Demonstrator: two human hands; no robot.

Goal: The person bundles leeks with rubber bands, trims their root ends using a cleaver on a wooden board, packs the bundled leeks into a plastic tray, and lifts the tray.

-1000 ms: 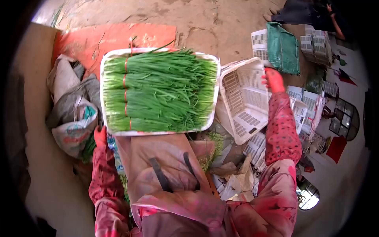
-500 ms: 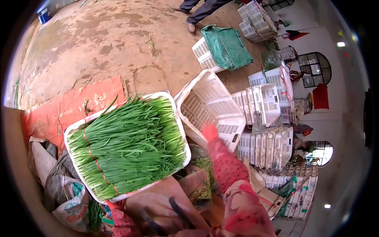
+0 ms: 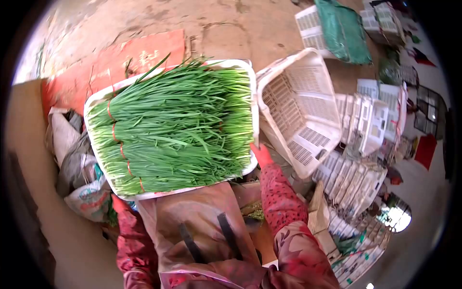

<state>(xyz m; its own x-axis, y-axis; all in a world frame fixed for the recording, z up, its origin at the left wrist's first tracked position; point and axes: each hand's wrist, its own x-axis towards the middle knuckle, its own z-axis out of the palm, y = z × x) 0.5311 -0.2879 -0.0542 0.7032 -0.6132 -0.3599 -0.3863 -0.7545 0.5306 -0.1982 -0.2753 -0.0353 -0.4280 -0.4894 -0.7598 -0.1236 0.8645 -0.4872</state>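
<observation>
A white plastic crate (image 3: 256, 103) is filled with bundles of long green garlic chives (image 3: 168, 130), bound with red ties near their pale ends. At the crate's right rim is my right hand (image 3: 261, 155) in a red glove, its fingers closed on the edge. My left hand (image 3: 120, 204), also red-gloved, is at the crate's lower left corner; its fingers are mostly hidden, so its grip does not show. Between my arms hangs a brownish apron (image 3: 192, 216) with two dark straps, right against the crate's near side.
A second white crate (image 3: 308, 91), with nothing in it, leans tilted on the right. Stacked white crates (image 3: 349, 183) stand beyond it. A green-covered crate (image 3: 339, 31) is farther off. Sacks (image 3: 89, 195) lie at left, and a red sheet (image 3: 139, 55) covers part of the floor.
My right hand has moved from over the tilted crate to the chive crate's right rim. The view has shifted, and my left hand stays by the lower left corner.
</observation>
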